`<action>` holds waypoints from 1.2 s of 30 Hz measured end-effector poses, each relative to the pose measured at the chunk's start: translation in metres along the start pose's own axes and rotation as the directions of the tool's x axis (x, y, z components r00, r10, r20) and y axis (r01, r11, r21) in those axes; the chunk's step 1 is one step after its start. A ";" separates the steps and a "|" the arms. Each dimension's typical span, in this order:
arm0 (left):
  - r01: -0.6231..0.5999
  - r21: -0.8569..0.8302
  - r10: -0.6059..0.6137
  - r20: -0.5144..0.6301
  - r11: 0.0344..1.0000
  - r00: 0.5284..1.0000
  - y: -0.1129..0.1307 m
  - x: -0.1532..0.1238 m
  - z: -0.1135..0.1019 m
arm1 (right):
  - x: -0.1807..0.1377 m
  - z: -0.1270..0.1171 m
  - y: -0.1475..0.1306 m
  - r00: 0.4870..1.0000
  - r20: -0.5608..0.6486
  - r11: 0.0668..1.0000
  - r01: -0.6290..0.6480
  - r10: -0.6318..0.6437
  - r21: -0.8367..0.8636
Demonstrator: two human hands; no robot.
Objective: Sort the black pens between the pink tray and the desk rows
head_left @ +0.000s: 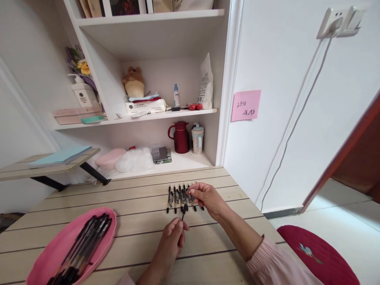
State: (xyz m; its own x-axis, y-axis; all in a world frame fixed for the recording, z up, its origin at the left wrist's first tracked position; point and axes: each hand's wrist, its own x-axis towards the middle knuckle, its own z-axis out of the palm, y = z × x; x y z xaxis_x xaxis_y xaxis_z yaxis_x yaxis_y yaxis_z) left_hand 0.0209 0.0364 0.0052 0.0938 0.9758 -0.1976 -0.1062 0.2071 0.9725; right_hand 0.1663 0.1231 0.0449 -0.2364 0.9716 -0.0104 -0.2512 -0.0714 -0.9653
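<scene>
My left hand [172, 238] is closed around a dark pen [184, 210], with its black end pointing up and away from me. Just above and to the right, the thumb and fingers of my right hand [209, 200] are pinched together; whatever they hold is too small to make out. Beneath and behind my fingers lies a row of several disassembled-looking pens [177, 196], with black ends and clear middles, side by side on the wooden table [142, 225]. My right hand hides part of that row's right side.
A pink oval tray [111, 233] at the left holds several black pens [86, 245]. A small raised shelf [18, 168] carries papers. Behind stand a red jug [181, 138], a cup [197, 139] and a plastic bag [135, 160]. A red stool [317, 253] is at right.
</scene>
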 end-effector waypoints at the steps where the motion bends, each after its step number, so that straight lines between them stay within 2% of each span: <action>1: -0.004 0.003 0.004 0.002 1.000 1.000 0.000 0.000 0.000 | -0.001 0.001 0.001 1.000 -0.007 1.000 -0.014 0.014 0.023; 5: -0.009 0.017 0.009 0.010 1.000 1.000 -0.001 0.000 -0.001 | -0.002 0.005 0.004 0.997 -0.011 0.996 -0.071 0.072 0.061; 11: -0.016 0.029 0.015 0.014 0.999 1.000 -0.001 0.000 -0.003 | -0.005 0.009 0.009 0.994 0.000 0.993 -0.114 0.114 0.015; 19: -0.022 0.060 0.022 0.008 0.998 1.000 -0.004 0.003 -0.004 | -0.008 0.014 0.012 0.993 0.031 0.993 -0.117 0.118 -0.028; 27: -0.046 0.102 0.052 -0.062 0.994 0.997 -0.004 0.002 -0.001 | -0.008 0.014 0.012 0.993 0.030 0.989 -0.110 0.114 -0.094; 33: -0.053 0.077 0.056 -0.039 0.996 0.998 -0.003 0.002 -0.001 | -0.009 0.010 0.008 0.977 0.172 0.992 -0.128 0.126 0.001; 36: -0.062 0.057 0.064 -0.030 0.996 0.998 -0.003 0.001 -0.001 | -0.009 0.012 0.010 0.982 0.140 0.991 -0.131 0.127 0.020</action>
State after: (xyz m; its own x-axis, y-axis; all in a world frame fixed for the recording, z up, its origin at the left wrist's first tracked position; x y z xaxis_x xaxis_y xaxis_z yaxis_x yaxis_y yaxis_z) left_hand 0.0206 0.0370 0.0021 0.0573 0.9887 -0.1388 -0.0549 0.1419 0.9884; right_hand 0.1549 0.1112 0.0379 -0.3953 0.9135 -0.0967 -0.2366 -0.2030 -0.9502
